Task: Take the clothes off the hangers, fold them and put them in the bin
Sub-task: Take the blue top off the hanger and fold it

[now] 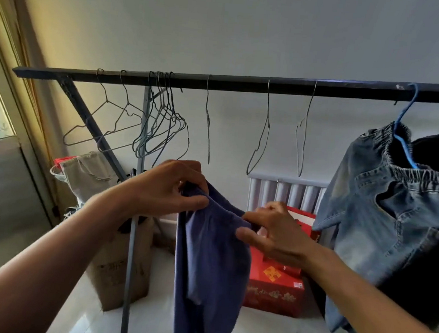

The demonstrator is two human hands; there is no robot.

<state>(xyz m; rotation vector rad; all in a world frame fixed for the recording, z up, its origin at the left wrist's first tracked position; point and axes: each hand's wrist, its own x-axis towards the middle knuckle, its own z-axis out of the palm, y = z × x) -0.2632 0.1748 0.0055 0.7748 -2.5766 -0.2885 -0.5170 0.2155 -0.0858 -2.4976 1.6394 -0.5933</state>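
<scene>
Head view: a blue garment point(211, 257) hangs in the lower centre of the frame, held up by its top edge. The left hand point(166, 188) pinches one end of that edge and the right hand point(273, 233) grips the other with curled fingers. Above them, bare wire hangers point(164, 125) hang on a dark rail point(246, 83). At the right edge, jeans point(365, 230) hang from a blue hanger point(406, 151).

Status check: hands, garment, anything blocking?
Left hand and right hand grip blue garment at top edge, off hanger, unfolded. Denim jeans hang on blue hanger. Nothing in the way.
</scene>
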